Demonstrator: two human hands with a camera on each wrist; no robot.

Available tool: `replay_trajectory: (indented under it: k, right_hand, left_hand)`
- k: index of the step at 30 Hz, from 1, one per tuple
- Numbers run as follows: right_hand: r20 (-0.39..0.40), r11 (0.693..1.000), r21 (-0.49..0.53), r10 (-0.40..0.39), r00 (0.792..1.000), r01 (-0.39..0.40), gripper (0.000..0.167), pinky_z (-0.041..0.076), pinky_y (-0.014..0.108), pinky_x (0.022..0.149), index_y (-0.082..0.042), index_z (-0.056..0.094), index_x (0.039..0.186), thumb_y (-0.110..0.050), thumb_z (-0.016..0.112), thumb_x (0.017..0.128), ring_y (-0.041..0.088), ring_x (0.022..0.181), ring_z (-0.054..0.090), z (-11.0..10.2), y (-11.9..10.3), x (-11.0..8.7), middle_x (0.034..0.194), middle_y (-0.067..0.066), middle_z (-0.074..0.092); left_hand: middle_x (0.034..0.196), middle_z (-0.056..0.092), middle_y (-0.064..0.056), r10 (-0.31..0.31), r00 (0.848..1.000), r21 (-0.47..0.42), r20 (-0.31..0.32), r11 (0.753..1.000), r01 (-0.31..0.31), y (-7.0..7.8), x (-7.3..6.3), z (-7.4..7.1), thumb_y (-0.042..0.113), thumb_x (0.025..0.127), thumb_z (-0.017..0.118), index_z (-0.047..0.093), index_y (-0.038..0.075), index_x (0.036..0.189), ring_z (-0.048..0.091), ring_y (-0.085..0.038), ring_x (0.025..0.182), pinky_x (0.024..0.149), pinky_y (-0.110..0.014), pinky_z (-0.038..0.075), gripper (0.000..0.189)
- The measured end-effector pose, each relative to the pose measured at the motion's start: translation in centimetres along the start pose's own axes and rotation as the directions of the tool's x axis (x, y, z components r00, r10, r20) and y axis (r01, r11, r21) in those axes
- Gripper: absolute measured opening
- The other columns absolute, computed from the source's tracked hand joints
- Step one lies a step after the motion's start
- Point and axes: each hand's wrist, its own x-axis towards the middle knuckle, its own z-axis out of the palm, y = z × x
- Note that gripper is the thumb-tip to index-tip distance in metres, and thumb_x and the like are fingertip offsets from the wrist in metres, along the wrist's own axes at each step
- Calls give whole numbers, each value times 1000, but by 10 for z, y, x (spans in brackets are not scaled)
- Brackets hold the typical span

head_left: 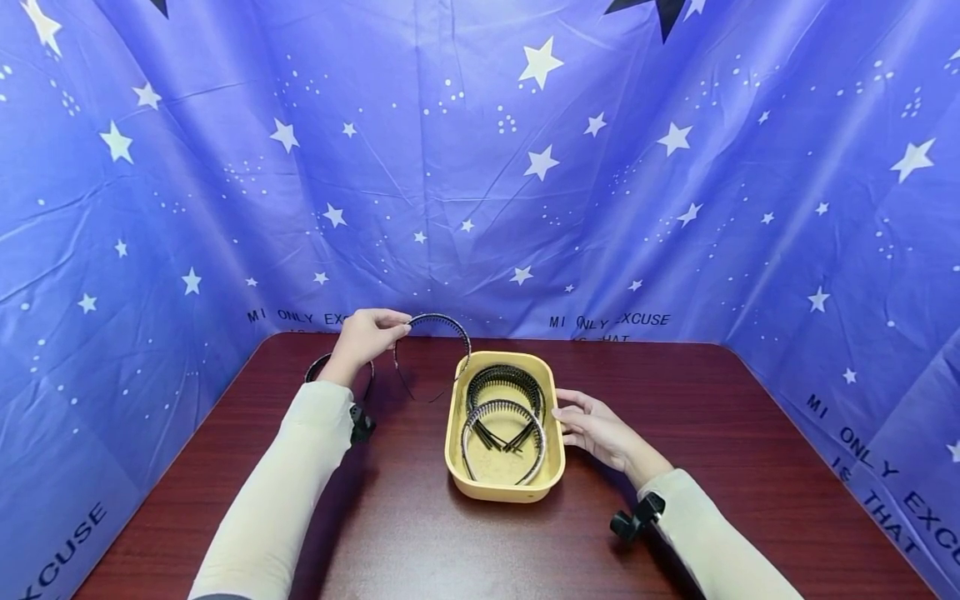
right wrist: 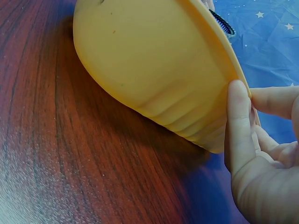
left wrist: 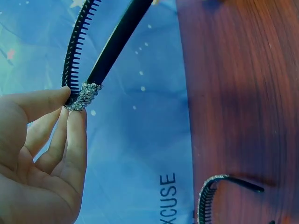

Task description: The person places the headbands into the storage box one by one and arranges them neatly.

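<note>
My left hand [head_left: 369, 337] pinches a thin black hair headband [head_left: 437, 317] between thumb and fingertips, raised left of the yellow bin [head_left: 504, 493]. The left wrist view shows comb teeth inside this headband [left wrist: 119, 42] and sparkly silver trim by the fingertips. Inside the bin, several black toothed headbands [head_left: 504, 377] lie nested at the far end, with a shinier headband [head_left: 504, 406] nearer me. My right hand [head_left: 600, 429] holds the bin's right rim; in the right wrist view, the thumb lies on the outer wall [right wrist: 149, 56] and a fingertip meets the edge.
Another headband [head_left: 313, 367] lies on the table behind my left wrist, partly hidden by it; the left wrist view shows this headband [left wrist: 205, 196] at the lower right. The dark red wooden table [head_left: 697, 392] backs onto a blue star-print cloth [head_left: 465, 183].
</note>
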Motion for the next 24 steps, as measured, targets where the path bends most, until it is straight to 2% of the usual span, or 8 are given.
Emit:
replay_trajectory:
  k: [3, 8, 12, 19, 24]
  right_hand:
    - [0, 1000, -3, -1, 1000, 1, 65, 59, 28, 77, 10, 18, 151, -3, 55, 100, 14, 84, 67, 0, 0, 0, 101, 8, 67]
    - [10, 1000, -2, -4, 1000, 4, 65, 59, 29, 77, 11, 18, 151, -4, 55, 101, 14, 84, 67, 1, 0, 0, 101, 8, 67]
    - [4, 1000, -1, 3, 1000, -3, 65, 59, 29, 77, 10, 18, 151, -4, 56, 100, 14, 84, 67, 1, 0, 1, 101, 8, 67]
    - [5, 1000, -1, 0, 1000, 0, 64, 59, 29, 77, 10, 18, 151, -3, 55, 101, 14, 84, 67, 0, 1, 1, 101, 8, 67]
    - [9, 1000, -2, -4, 1000, 4, 64, 59, 29, 78, 10, 17, 151, -3, 54, 101, 15, 84, 67, -1, 2, 1, 101, 8, 67]
  left_hand:
    - [101, 75, -11, 6, 1000, -33, 7, 999, -6, 6, -2, 2, 21, 94, 72, 76, 9, 114, 73, -31, 81, 66, -32, 60, 24]
    - [102, 75, -10, 28, 999, -65, 17, 998, -27, 13, -5, 6, 21, 94, 72, 76, 9, 114, 73, -19, 77, 71, -35, 62, 24]
    - [101, 75, -9, 43, 999, -99, 21, 994, -41, 19, -6, 12, 19, 93, 73, 77, 9, 112, 72, -15, 74, 73, -38, 62, 22]
    - [96, 76, -9, 78, 997, -122, 22, 990, -75, 27, -9, 20, 18, 91, 75, 78, 8, 110, 71, -17, 69, 65, -31, 61, 22]
    - [98, 76, -8, 90, 995, -126, 44, 988, -84, 33, -12, 26, 19, 90, 76, 77, 8, 111, 72, -26, 71, 63, -32, 60, 24]
